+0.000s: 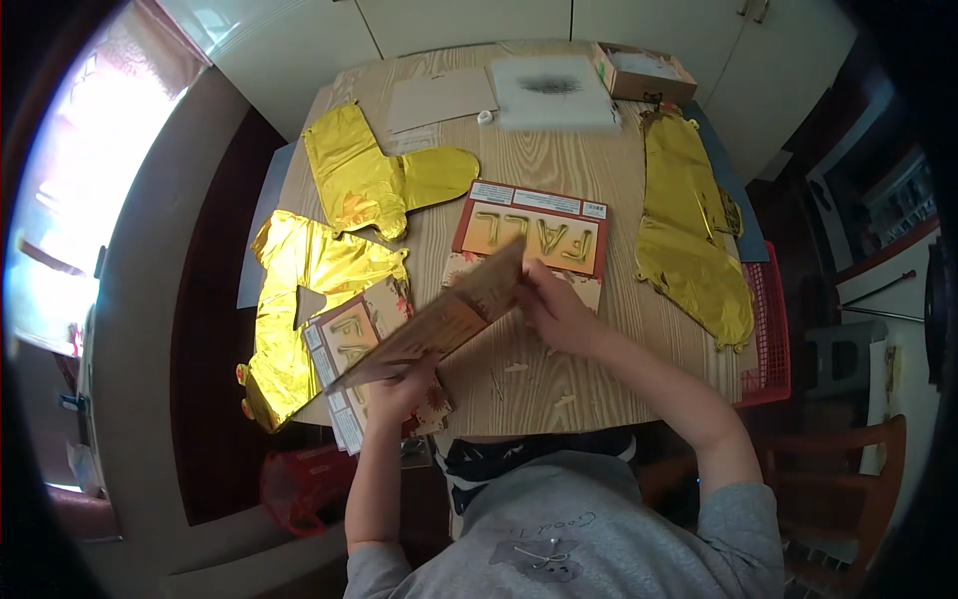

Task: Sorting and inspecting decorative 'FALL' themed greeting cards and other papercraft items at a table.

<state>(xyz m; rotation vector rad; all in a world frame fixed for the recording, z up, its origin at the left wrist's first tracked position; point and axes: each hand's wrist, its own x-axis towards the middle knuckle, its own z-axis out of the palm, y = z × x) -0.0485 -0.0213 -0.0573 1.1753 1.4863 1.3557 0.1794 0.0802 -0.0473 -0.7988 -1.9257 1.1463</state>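
Between my two hands, a flat printed cardboard package (461, 313) is held tilted above the table. My left hand (401, 387) grips its lower left end, and my right hand (551, 307) pinches its upper right end. Under my left hand lie similar printed packages (344, 334), partly covered. Another package, with a red border and gold lettering (536, 236), lies flat just beyond my right hand. Two deflated gold foil balloons (351, 180) spread over the left side of the table, the nearer foil balloon (329, 262) touching the packages. A third gold foil balloon (687, 225) rests at the right.
At the far side lie a brown cardboard sheet (439, 98), a white sheet with a dark smudge (554, 92), a small white roll (485, 118) and an open cardboard box (645, 74). A red plastic basket (766, 329) stands beyond the right edge, near a wooden chair (868, 449).
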